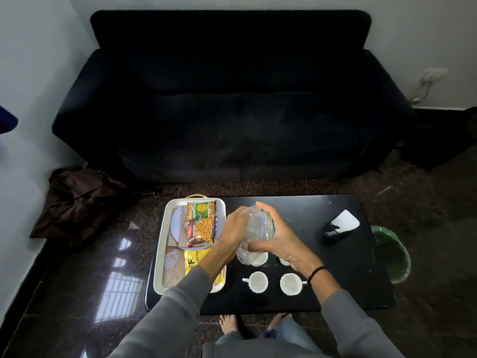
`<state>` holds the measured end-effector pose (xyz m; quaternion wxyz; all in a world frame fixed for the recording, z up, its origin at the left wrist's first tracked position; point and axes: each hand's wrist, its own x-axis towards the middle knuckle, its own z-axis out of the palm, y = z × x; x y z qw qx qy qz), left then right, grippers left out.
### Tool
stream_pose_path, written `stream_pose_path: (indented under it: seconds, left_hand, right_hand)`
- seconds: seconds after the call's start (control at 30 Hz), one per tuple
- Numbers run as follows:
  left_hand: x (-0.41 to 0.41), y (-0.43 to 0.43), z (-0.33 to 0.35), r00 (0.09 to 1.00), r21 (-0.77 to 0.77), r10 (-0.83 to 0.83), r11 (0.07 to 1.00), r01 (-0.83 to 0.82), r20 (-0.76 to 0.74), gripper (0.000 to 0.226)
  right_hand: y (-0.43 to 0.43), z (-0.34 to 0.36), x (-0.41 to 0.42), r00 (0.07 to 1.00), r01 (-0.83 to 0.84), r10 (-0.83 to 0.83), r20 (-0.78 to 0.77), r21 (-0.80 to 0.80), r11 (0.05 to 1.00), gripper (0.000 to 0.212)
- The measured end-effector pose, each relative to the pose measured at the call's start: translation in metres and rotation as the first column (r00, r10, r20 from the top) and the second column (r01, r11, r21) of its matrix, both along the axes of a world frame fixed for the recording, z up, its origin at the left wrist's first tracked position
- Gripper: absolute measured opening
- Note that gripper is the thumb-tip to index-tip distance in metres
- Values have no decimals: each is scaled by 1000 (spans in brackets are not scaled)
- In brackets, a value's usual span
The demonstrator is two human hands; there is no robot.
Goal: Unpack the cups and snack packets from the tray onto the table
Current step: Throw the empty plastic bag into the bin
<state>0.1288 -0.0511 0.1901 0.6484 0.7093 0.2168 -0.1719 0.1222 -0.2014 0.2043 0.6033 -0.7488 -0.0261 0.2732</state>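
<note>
A white tray [161, 250] sits on the left part of the black table [343, 277]. In it lie a green snack packet [200, 210], a red and orange packet [201, 231] and a yellow packet [196, 258], partly under my left forearm. Several white cups stand on the table: one [258, 281], another [291, 284], and two more [260, 259] half hidden behind my hands. Above them both hands hold a clear plastic bag [254, 229]: my left hand [233, 229] on its left side, my right hand [277, 235] on its right.
A black and white object [340, 227] lies at the table's right end. A green bin [392, 254] stands on the floor beside that end. A dark sofa [232, 104] is behind the table, and a brown bag [77, 200] lies on the floor at left.
</note>
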Motion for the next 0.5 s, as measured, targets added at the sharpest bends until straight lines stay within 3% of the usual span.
stream_pose_path:
  seconds: [0.2,0.5]
  left_hand:
    - [12,-41,10,991,110,-117,986,124,-66,55]
    - [20,-153,-1,943,297,-297,896,330,-153,47]
  right_hand:
    - [-33,-3,-3,987,133,-125,104,-71,989,91]
    - [-155,-31,-9,954,291,-294,-61,-57,955,51]
